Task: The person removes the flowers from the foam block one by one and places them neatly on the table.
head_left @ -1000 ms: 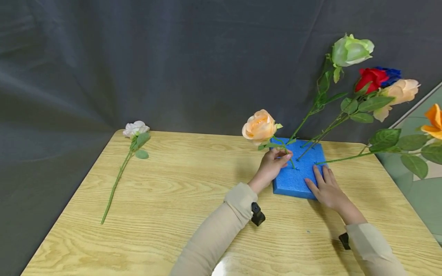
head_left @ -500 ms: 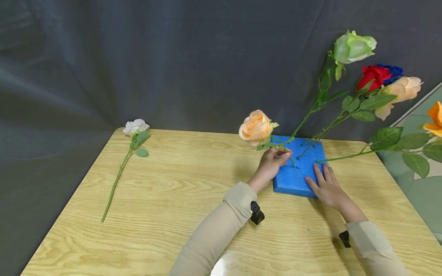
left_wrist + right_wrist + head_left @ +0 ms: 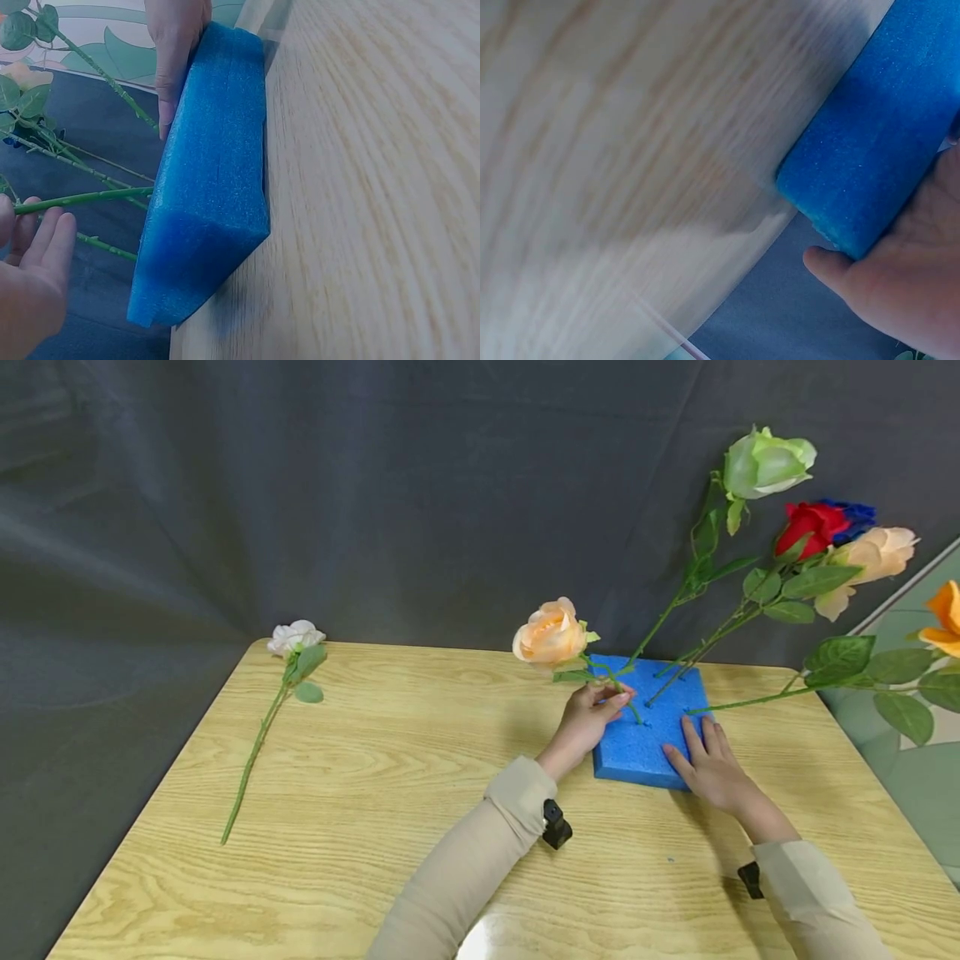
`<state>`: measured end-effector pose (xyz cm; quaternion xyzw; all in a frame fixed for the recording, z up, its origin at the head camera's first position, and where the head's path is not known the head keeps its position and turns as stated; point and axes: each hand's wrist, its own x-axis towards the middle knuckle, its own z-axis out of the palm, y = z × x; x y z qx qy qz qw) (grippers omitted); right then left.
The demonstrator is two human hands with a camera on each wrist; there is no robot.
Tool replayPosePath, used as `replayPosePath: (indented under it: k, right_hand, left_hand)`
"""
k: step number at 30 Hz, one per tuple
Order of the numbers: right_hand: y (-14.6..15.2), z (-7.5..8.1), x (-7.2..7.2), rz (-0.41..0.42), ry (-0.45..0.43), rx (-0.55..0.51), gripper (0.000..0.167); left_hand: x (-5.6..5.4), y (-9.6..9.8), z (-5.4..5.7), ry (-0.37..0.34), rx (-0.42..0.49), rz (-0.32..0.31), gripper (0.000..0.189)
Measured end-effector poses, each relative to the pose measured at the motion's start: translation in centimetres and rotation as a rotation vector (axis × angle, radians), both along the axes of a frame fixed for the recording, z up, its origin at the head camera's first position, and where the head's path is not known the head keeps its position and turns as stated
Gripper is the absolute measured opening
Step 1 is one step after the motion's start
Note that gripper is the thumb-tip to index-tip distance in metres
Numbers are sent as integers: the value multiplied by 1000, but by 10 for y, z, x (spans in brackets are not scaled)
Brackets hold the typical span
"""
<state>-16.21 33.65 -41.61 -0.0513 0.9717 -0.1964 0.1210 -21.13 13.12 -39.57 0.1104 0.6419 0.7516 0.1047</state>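
Note:
A peach rose (image 3: 551,633) leans left out of a blue foam block (image 3: 637,753), its stem end in the foam. Thumb and fingers of my left hand (image 3: 587,720) pinch its green stem (image 3: 90,198) a short way above the block. My right hand (image 3: 716,777) lies with spread, straight fingers on the block's right front part. In the right wrist view, that hand (image 3: 907,277) rests along the block's edge. Also standing in the foam are a light green rose (image 3: 768,464), a red rose (image 3: 810,531), and an orange flower (image 3: 947,622) leaning far right.
A white rose (image 3: 296,638) with a long stem lies on the left of the wooden table (image 3: 360,760). Behind the red rose show a blue flower (image 3: 855,520) and a pale peach flower (image 3: 877,556). A dark curtain (image 3: 420,502) hangs behind the table.
The peach rose's head has tipped a little further left while my left hand keeps pinching its stem. My right hand stays on the block.

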Motion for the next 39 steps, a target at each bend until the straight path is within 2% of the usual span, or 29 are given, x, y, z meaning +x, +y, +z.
replayPosePath:
  k: [6, 11, 14, 19, 24, 32, 39]
  right_hand:
    - [0, 2, 0, 4, -5, -8, 79]
    - [3, 6, 1, 5, -6, -14, 78]
    - [5, 7, 3, 4, -2, -22, 78]
    - [6, 4, 5, 7, 7, -26, 77]
    - [5, 0, 4, 10, 14, -31, 77]
    - [3, 2, 4, 6, 2, -18, 77]
    - [0, 3, 4, 9, 10, -15, 78]
  left_hand:
    - [-1, -4, 4, 53, -9, 14, 22]
    - [-4, -14, 23, 131, 65, -5, 24]
    - [-4, -20, 32, 146, 85, -15, 25]
    - [-2, -25, 31, 88, 105, -10, 26]
    - [-1, -31, 27, 62, 139, -12, 28]
    - [2, -48, 30, -19, 133, -2, 29]
    - [12, -53, 29, -103, 125, -27, 29]
